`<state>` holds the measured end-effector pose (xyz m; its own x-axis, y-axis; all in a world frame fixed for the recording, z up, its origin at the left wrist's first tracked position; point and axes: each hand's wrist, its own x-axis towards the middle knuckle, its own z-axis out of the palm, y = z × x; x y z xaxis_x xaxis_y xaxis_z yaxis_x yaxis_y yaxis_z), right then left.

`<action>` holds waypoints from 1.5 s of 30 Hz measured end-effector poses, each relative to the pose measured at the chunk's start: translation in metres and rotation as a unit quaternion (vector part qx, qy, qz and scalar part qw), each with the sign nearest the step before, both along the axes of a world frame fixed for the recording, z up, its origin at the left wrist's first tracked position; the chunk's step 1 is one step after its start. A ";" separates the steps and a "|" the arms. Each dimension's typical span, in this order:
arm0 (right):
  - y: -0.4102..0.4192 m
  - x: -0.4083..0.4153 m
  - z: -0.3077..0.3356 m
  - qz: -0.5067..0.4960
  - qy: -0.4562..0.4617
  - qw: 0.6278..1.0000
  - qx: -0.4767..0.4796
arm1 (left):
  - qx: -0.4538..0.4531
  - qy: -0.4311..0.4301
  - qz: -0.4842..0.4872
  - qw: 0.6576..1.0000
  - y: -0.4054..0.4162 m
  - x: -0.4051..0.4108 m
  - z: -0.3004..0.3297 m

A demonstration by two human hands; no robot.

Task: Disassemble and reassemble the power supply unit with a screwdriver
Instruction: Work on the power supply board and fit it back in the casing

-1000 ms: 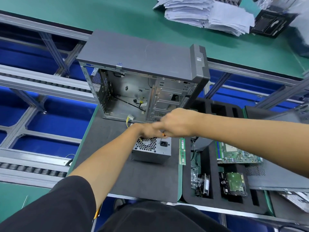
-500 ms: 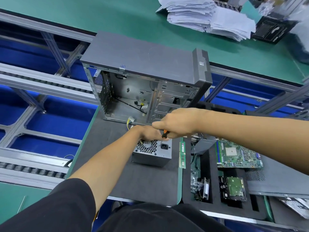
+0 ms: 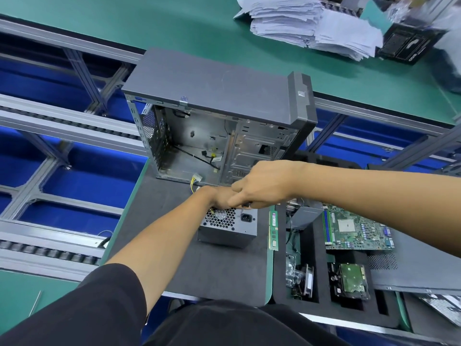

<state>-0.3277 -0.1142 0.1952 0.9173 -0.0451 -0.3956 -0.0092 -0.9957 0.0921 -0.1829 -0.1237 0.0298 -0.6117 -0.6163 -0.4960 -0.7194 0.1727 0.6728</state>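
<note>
The right hand (image 3: 262, 187) curls its fingers round a tool handle, seemingly the screwdriver, of which only a dark sliver (image 3: 247, 204) shows beneath the knuckles. The left hand (image 3: 219, 198) lies under it on top of the grey metal power supply unit (image 3: 228, 227); its fingers are hidden, so I cannot tell their grip. The unit sits on a dark grey foam mat (image 3: 159, 226), just before an open grey computer case (image 3: 214, 126). A green memory stick (image 3: 273, 231) lies beside it.
</note>
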 end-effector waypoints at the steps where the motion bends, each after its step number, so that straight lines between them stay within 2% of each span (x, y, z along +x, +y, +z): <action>1: 0.002 0.000 -0.003 -0.014 -0.008 1.000 -0.002 | 0.001 0.000 0.006 1.000 0.000 0.000 0.001; 4: 0.010 0.002 -0.018 -0.146 -0.032 0.989 -0.014 | 0.054 0.016 0.016 0.998 0.003 -0.003 0.003; 6: 0.011 0.000 -0.024 -0.257 -0.024 0.966 -0.022 | 0.061 0.002 0.009 0.998 0.004 -0.006 0.002; 8: 0.010 0.001 -0.024 -0.303 -0.006 0.952 -0.047 | 0.056 -0.020 0.006 0.998 0.001 -0.005 0.000; 12: 0.006 0.004 -0.005 -0.256 0.019 0.965 -0.063 | 0.062 -0.042 0.019 0.997 -0.002 -0.003 -0.003; 17: -0.002 0.001 0.010 -0.017 0.086 0.995 -0.042 | 0.028 0.050 0.005 0.998 0.004 -0.002 0.003; 19: -0.002 -0.002 0.006 0.007 0.075 0.996 -0.042 | 0.027 0.056 -0.002 0.998 0.005 -0.002 0.004; 21: 0.000 -0.001 -0.001 -0.039 0.059 0.997 -0.025 | 0.045 0.066 0.006 0.997 0.006 -0.002 0.004; 24: 0.008 0.003 -0.010 -0.181 0.058 0.982 -0.004 | 0.089 0.062 0.020 0.994 0.007 -0.005 0.004; 27: 0.016 0.006 -0.017 -0.355 0.036 0.932 0.058 | 0.064 0.008 -0.004 0.998 0.004 -0.007 0.001; 29: 0.017 0.010 -0.015 -0.396 0.046 0.909 0.119 | 0.063 -0.004 0.002 0.998 0.001 -0.006 -0.001; 31: 0.016 0.013 -0.009 -0.378 0.061 0.911 0.154 | 0.058 -0.025 0.024 0.998 -0.002 -0.005 -0.008; 32: 0.013 0.014 -0.005 -0.348 0.072 0.925 0.136 | 0.053 -0.029 0.030 0.998 -0.002 -0.005 -0.007; 35: 0.003 0.012 0.003 -0.203 0.086 0.975 -0.009 | 0.067 -0.035 0.039 0.996 -0.001 -0.002 -0.003; 37: -0.003 0.008 0.005 -0.092 0.073 0.992 -0.045 | 0.070 -0.023 0.037 0.997 0.000 -0.002 -0.001; 39: -0.006 0.003 0.004 0.025 0.060 0.997 -0.038 | 0.058 -0.001 0.018 0.998 -0.001 -0.002 -0.003; 41: -0.010 -0.004 0.001 0.095 0.053 0.994 -0.019 | 0.063 0.008 0.007 0.998 0.000 -0.003 -0.004; 43: -0.014 -0.010 -0.002 0.077 0.063 0.995 -0.014 | 0.069 0.014 0.005 0.997 0.000 -0.004 -0.002; 45: -0.015 -0.013 -0.004 -0.013 0.059 0.998 -0.021 | 0.089 -0.006 0.013 0.996 0.000 -0.004 0.000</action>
